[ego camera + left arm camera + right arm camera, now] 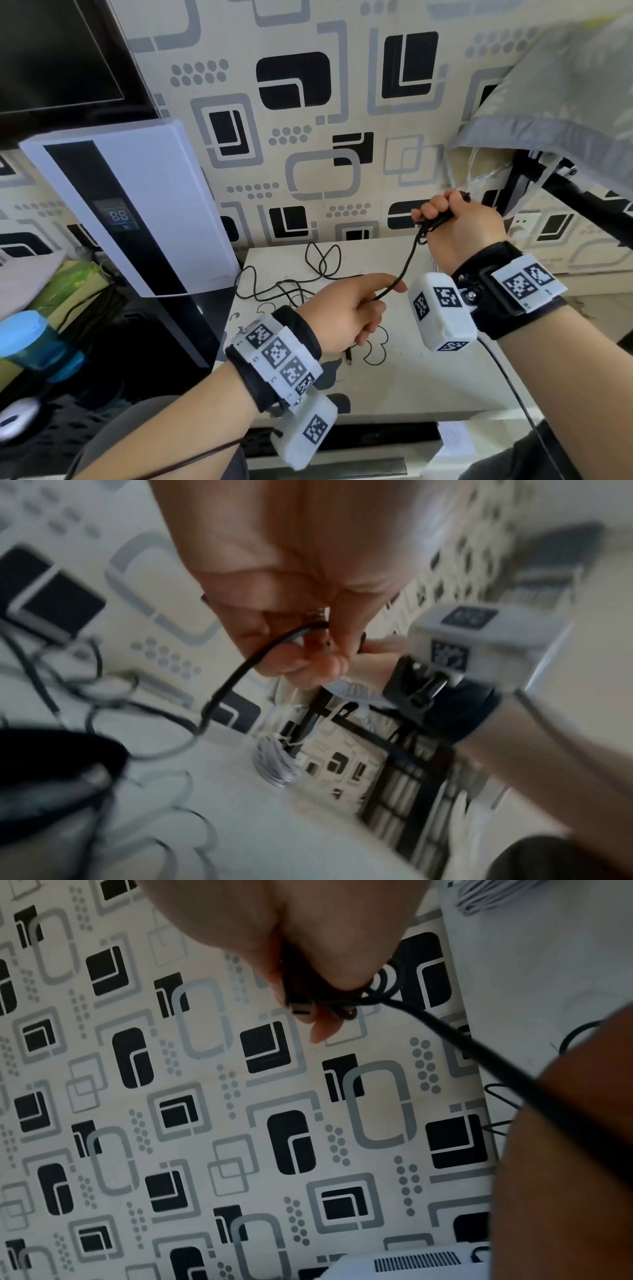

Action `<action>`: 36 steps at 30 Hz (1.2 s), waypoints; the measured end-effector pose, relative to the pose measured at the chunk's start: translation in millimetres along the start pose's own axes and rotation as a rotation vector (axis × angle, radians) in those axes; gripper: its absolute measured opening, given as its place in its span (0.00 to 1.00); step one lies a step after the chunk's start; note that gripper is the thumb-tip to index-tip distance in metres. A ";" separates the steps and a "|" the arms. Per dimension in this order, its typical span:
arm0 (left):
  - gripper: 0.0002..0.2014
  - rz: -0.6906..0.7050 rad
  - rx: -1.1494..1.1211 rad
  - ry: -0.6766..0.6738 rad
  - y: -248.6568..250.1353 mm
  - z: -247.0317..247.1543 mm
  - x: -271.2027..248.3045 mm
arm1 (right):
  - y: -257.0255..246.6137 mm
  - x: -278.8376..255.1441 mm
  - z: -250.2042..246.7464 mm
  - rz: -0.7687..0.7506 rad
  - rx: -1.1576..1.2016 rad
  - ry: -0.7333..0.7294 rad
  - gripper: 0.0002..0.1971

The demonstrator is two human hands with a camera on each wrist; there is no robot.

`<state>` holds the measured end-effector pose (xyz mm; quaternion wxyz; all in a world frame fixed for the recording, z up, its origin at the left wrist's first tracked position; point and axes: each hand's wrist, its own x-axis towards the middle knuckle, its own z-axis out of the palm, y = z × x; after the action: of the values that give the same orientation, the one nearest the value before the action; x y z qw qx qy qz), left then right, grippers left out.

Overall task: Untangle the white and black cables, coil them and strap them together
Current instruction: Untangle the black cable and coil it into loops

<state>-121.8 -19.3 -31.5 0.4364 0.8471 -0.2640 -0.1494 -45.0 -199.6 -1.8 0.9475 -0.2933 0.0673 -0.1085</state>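
The black cable [409, 257] runs taut between my two hands above a white table [428, 387]. My right hand [436, 216] is raised near the wall and grips a few small coiled loops of it, which show in the right wrist view as black cable loops [346, 1004]. Lower down, my left hand [385, 294] pinches the cable between thumb and fingers [301, 653]. The rest of the cable lies in loose tangled loops [294, 277] on the far side of the table. A white cable [272, 761] lies coiled in a bundle on the table, apart from both hands.
A white appliance [137, 205] with a lit display leans at the left, under a dark screen [51, 51]. Grey cloth [565, 102] hangs over a black frame [561, 192] at the right. A blue cup [30, 342] stands at the far left. Patterned wallpaper is behind the table.
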 end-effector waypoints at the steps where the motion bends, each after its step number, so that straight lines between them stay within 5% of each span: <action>1: 0.19 0.020 0.113 -0.003 -0.5 -2.2 0.4 | 1.8 -0.9 1.0 0.005 -0.019 0.005 0.17; 9: 0.14 0.199 0.506 0.046 8.5 -16.2 -5.2 | 39.0 -9.2 -1.1 0.061 -0.348 -0.066 0.16; 17: 0.10 0.266 0.367 0.271 -5.1 -42.5 -7.9 | 46.0 -35.5 -10.7 0.171 -1.106 -0.440 0.09; 22: 0.02 0.224 0.267 0.335 -6.9 -39.9 -6.4 | 57.5 -41.6 -13.8 0.358 -1.273 -0.603 0.09; 28: 0.16 0.072 0.144 0.508 -14.8 -44.7 0.8 | 53.1 -48.0 -12.8 0.553 -1.131 -0.656 0.15; 33: 0.11 0.003 -0.017 0.600 -20.1 -47.7 6.4 | 45.3 -49.0 -4.6 0.695 -0.921 -0.706 0.37; 36: 0.08 -0.035 -0.149 0.583 -23.4 -47.9 10.8 | 39.9 -52.8 -1.2 0.807 -0.720 -0.788 0.32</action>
<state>-82.4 17.4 -23.3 0.5522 0.8243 -0.1014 0.0737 -89.7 -155.2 -22.1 0.7104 -0.5607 -0.1475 0.3991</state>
